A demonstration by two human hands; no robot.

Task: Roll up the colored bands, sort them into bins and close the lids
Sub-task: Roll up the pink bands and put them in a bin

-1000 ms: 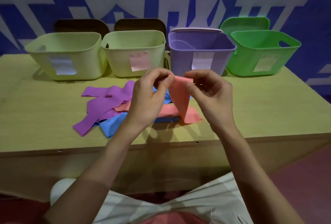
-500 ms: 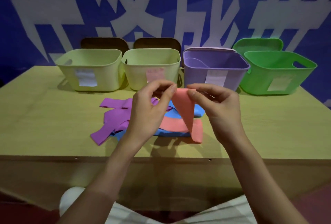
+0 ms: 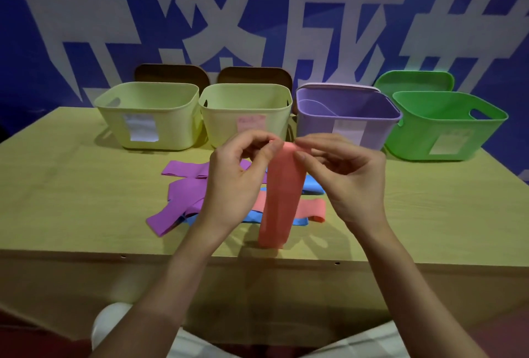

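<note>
My left hand [image 3: 237, 183] and right hand [image 3: 343, 183] pinch the pink band's [image 3: 282, 200] top; it hangs toward six o'clock over the surface [image 3: 429, 208].

This looks like a staged demonstration or recording space rather than a home: a blue backdrop [image 3: 86, 14] printed with huge white characters hangs beyond the hands, behind a plain wooden worktop [image 3: 57, 200] carrying a row of labelled plastic bins [image 3: 148, 117].

Two bare forearms, no sleeves, left hand [image 3: 234, 183], right hand [image 3: 347, 183], pale checked garment [image 3: 357, 349] below
</note>
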